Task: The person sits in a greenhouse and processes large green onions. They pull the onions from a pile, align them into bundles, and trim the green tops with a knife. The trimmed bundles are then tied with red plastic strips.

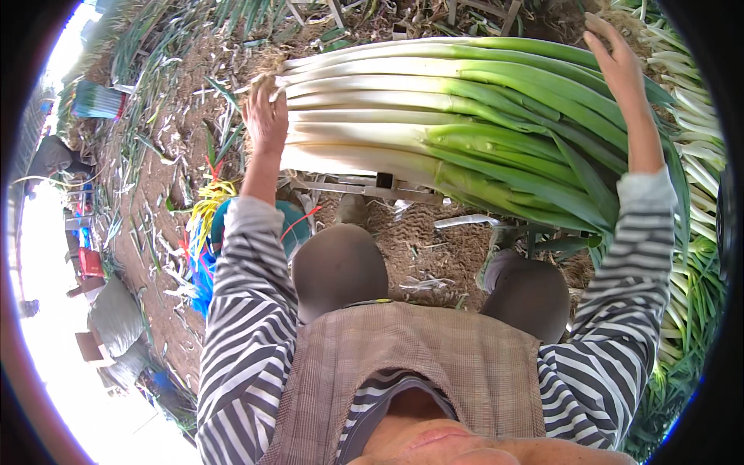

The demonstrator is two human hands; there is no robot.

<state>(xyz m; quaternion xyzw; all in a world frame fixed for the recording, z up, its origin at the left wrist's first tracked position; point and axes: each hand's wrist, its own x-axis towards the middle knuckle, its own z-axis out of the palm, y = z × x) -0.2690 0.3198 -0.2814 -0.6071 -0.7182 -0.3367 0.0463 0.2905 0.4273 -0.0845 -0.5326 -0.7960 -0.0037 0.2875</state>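
Note:
A wide row of large Welsh onions or leeks (372, 102) lies side by side across a low frame (372, 187) before my knees. White stalks and roots point left, green leaves right. My left hand (266, 113) rests against the root ends, its fingers bent over the far stalks' roots; whether it grips any is unclear. Over by the far side of the leaf ends, my right hand (621, 67) is raised with thumb and fingers apart, holding nothing. Its wrist passes over or beside the leaves, and contact cannot be made out.
Loose onions (694, 192) are heaped along the right. Beside my left knee are yellow ties (215, 200), red strands and blue plastic (202, 285). Leaf scraps litter the soil (168, 232). Grey sacks (116, 317) lie farther left; frame legs (334, 13) stand beyond the row.

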